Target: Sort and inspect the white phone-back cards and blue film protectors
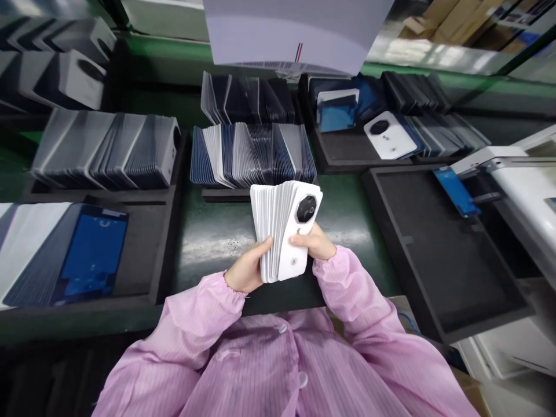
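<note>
A fanned stack of white phone back covers (pixel 290 255) is held upright between my two hands above the green bench. The front cover shows a black camera area at its top. My left hand (pixel 248 267) grips the stack's left side, thumb across the edges. On the right side, my right hand (pixel 320 242) is closed on it, its thumb lying on the front cover. The fingers behind the stack are hidden. Just beyond stands a row of blue, white and grey covers (pixel 254 155) in a black tray (pixel 226 196).
At left, a black tray (pixel 143 249) holds grey and dark covers and a blue-faced panel (pixel 93 252). To the right, another black tray (pixel 447 255) has a blue panel (pixel 457 191) over its far edge, beside a white machine (pixel 521 185). A white cover (pixel 390 136) lies in the back right tray.
</note>
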### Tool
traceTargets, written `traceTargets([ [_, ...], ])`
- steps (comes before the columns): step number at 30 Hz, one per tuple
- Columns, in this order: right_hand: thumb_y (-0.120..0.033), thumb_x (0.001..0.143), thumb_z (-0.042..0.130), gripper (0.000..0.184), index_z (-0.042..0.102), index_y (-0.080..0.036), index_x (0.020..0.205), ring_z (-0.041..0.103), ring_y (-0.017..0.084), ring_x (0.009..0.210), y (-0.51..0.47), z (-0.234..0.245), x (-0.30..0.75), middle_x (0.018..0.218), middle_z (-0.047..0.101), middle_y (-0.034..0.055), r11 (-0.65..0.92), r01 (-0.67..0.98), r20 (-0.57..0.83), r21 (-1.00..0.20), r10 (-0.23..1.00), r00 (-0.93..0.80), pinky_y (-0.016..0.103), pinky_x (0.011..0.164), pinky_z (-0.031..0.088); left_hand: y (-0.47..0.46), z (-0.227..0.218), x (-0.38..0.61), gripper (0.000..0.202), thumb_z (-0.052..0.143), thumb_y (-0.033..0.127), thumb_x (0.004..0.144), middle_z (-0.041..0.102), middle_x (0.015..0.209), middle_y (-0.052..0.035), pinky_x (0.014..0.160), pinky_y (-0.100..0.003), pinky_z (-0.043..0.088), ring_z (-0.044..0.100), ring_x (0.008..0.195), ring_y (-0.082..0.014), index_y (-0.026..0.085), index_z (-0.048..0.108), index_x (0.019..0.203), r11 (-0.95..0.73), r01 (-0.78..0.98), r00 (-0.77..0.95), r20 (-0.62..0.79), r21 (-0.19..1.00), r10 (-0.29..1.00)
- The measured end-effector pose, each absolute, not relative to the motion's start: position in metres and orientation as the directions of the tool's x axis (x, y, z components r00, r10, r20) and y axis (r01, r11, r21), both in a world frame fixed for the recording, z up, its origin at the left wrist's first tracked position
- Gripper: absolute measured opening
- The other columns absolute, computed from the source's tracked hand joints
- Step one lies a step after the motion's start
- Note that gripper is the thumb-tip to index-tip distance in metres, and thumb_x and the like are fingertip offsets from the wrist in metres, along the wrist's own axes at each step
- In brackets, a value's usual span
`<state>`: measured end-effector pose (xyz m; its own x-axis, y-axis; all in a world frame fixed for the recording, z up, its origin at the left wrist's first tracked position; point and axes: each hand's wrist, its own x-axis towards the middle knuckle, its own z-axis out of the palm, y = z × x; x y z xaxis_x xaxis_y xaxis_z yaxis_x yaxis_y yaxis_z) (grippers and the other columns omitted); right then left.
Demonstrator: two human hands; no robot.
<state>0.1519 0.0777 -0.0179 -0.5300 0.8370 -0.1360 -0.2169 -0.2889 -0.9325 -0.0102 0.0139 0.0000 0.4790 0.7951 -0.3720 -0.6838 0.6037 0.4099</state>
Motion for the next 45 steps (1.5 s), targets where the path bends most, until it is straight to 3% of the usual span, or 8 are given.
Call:
traceTargets([
  [3, -0.031, 0.065, 0.081, 0.049, 0.061, -0.017, 0.108, 0.07, 0.024, 0.091, 0.08, -0.016, 0.152, 0.102, 0.072, 0.0072, -0.311, -0.213, -0.145, -0.926, 0.815, -0.56, 0.04, 0.085, 0.057, 0.013, 0.001, -0.012, 0.058, 0.068, 0.028, 0.078, 0.069, 0.12, -0.0121, 0.104, -0.053, 0.046, 0.062, 0.116, -0.0343, 0.016, 0.052, 0.132, 0.62, -0.658, 0.458, -0.426, 0.428, 0.78],
  [7, -0.03, 0.07, 0.078, 0.048, 0.061, -0.016, 0.112, 0.068, 0.024, 0.097, 0.081, -0.013, 0.152, 0.109, 0.07, 0.0082, -0.327, -0.207, -0.141, -0.922, 0.783, -0.605, 0.039, 0.085, 0.057, 0.014, 0.005, -0.012, 0.064, 0.069, 0.021, 0.075, 0.07, 0.117, -0.0135, 0.099, -0.056, 0.049, 0.066, 0.107, -0.0346, 0.015, 0.048, 0.135, 0.634, -0.634, 0.458, -0.445, 0.443, 0.769],
  [12, -0.029, 0.069, 0.079, 0.052, 0.06, -0.017, 0.116, 0.068, 0.025, 0.099, 0.081, -0.008, 0.155, 0.109, 0.07, 0.0078, -0.35, -0.203, -0.154, -0.914, 0.765, -0.626, 0.04, 0.083, 0.058, 0.011, 0.009, -0.01, 0.067, 0.071, 0.019, 0.073, 0.069, 0.118, -0.0137, 0.1, -0.056, 0.048, 0.065, 0.109, -0.0355, 0.015, 0.048, 0.136, 0.595, -0.637, 0.41, -0.438, 0.491, 0.8],
  [18, -0.027, 0.07, 0.078, 0.045, 0.063, -0.017, 0.11, 0.066, 0.027, 0.104, 0.082, -0.002, 0.158, 0.114, 0.07, 0.0075, -0.402, -0.262, -0.199, -0.877, 0.801, -0.564, 0.041, 0.087, 0.057, 0.01, 0.011, -0.012, 0.062, 0.066, 0.019, 0.078, 0.067, 0.123, -0.0126, 0.097, -0.062, 0.048, 0.063, 0.113, -0.0377, 0.018, 0.046, 0.137, 0.616, -0.629, 0.445, -0.43, 0.474, 0.785],
  [24, -0.026, 0.069, 0.078, 0.044, 0.064, -0.016, 0.109, 0.067, 0.026, 0.102, 0.083, -0.002, 0.159, 0.112, 0.071, 0.0074, -0.426, -0.263, -0.231, -0.865, 0.806, -0.545, 0.043, 0.091, 0.055, 0.012, 0.014, -0.011, 0.064, 0.066, 0.016, 0.078, 0.065, 0.127, -0.0109, 0.1, -0.06, 0.047, 0.061, 0.116, -0.0362, 0.021, 0.045, 0.138, 0.598, -0.658, 0.398, -0.462, 0.458, 0.792],
  [40, -0.025, 0.068, 0.079, 0.043, 0.065, -0.018, 0.108, 0.067, 0.027, 0.102, 0.088, 0.004, 0.171, 0.109, 0.072, 0.0065, -0.376, -0.276, -0.219, -0.884, 0.857, -0.467, 0.043, 0.092, 0.054, 0.008, 0.007, -0.013, 0.068, 0.074, 0.017, 0.073, 0.07, 0.117, -0.0127, 0.105, -0.054, 0.045, 0.059, 0.119, -0.0357, 0.018, 0.05, 0.137, 0.567, -0.603, 0.343, -0.459, 0.561, 0.82],
  [45, -0.025, 0.068, 0.08, 0.04, 0.066, -0.017, 0.105, 0.067, 0.028, 0.101, 0.087, 0.005, 0.172, 0.107, 0.072, 0.0065, -0.373, -0.282, -0.217, -0.884, 0.861, -0.46, 0.044, 0.092, 0.053, 0.009, 0.009, -0.012, 0.065, 0.072, 0.026, 0.076, 0.066, 0.125, -0.0118, 0.109, -0.053, 0.041, 0.054, 0.125, -0.0351, 0.02, 0.049, 0.137, 0.557, -0.65, 0.337, -0.461, 0.516, 0.821],
])
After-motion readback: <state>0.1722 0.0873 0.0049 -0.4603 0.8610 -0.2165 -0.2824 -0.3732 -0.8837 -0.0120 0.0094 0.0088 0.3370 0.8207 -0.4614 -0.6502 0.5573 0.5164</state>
